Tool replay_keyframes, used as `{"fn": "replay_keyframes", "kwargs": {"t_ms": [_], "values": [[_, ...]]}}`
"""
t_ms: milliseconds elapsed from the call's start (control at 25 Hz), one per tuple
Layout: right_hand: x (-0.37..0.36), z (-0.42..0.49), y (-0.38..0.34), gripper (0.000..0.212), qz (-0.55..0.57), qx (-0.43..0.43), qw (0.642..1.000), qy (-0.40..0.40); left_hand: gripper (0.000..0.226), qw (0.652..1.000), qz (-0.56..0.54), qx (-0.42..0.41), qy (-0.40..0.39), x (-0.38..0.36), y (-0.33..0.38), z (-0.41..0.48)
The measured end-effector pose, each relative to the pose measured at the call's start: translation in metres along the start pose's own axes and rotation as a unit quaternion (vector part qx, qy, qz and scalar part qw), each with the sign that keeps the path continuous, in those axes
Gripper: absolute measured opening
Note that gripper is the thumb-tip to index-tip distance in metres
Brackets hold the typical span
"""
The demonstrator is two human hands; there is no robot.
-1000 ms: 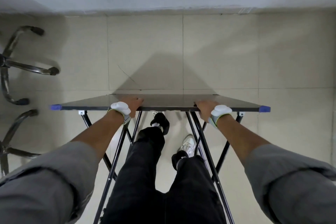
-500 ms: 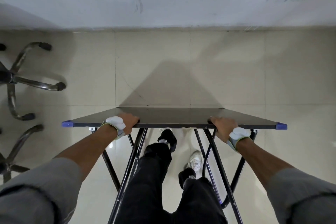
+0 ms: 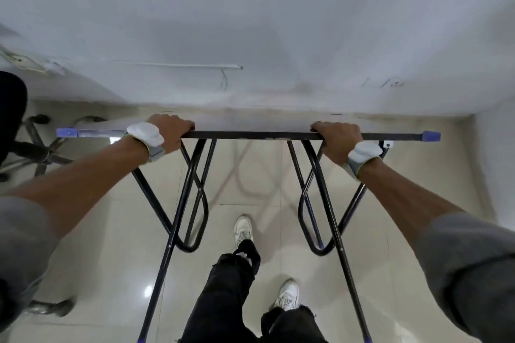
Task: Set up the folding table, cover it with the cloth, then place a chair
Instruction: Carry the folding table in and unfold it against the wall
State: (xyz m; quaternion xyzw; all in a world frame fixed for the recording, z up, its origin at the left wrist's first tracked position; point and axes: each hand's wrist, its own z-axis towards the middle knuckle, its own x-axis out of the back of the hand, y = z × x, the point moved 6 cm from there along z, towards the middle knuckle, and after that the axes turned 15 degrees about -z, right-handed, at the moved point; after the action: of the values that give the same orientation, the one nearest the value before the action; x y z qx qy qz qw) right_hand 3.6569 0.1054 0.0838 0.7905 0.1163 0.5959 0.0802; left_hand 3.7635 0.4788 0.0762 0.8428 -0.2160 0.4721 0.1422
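Note:
The folding table stands unfolded in front of me, its dark top seen almost edge-on, with blue caps at both near corners and black crossed tube legs below. My left hand grips the near edge left of the middle. My right hand grips the same edge right of the middle. Both wrists wear white bands. An office chair with a dark seat and a star base stands at the far left. No cloth is in view.
A white wall rises just beyond the table, and another wall closes the right side. My legs and white shoes stand between the table legs on the glossy tiled floor. A second chair base shows at the lower left.
The table has moved forward toward the wall with both hands on its near edge. The top now looks nearly edge-on, and my view has lifted toward the wall.

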Motion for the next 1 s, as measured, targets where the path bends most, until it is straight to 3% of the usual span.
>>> {"fn": "replay_keyframes", "kwargs": {"t_ms": [120, 240, 360, 440, 520, 640, 800, 1000], "values": [[0.028, -0.052, 0.0, 0.059, 0.005, -0.011, 0.997, 0.081, 0.041, 0.995, -0.013, 0.021, 0.1, 0.02, 0.024, -0.063], [0.016, -0.128, -0.018, 0.071, -0.011, -0.031, 0.998, 0.061, 0.062, 0.988, -0.045, 0.057, 0.137, -0.008, 0.055, -0.134], [0.0, -0.199, -0.041, 0.07, -0.011, -0.026, 0.998, 0.061, 0.068, 0.979, -0.11, 0.057, 0.165, -0.047, 0.081, -0.198], [-0.008, -0.247, -0.059, 0.066, -0.006, -0.021, 0.996, 0.083, 0.07, 0.977, -0.138, 0.04, 0.158, -0.072, 0.097, -0.237], [-0.013, -0.289, -0.075, 0.063, -0.007, -0.016, 0.995, 0.101, 0.089, 0.981, -0.154, 0.044, 0.109, -0.098, 0.107, -0.269], [-0.013, -0.326, -0.09, 0.091, -0.004, -0.003, 0.995, 0.101, 0.107, 0.982, -0.166, 0.049, 0.074, -0.131, 0.125, -0.303], [-0.034, -0.347, -0.114, 0.118, 0.009, 0.05, 0.999, -0.01, 0.111, 0.984, -0.162, -0.009, 0.071, -0.156, 0.144, -0.323], [-0.065, -0.389, -0.142, 0.115, 0.003, 0.059, 0.997, -0.039, 0.116, 0.983, -0.156, -0.058, 0.079, -0.199, 0.149, -0.357]]}}
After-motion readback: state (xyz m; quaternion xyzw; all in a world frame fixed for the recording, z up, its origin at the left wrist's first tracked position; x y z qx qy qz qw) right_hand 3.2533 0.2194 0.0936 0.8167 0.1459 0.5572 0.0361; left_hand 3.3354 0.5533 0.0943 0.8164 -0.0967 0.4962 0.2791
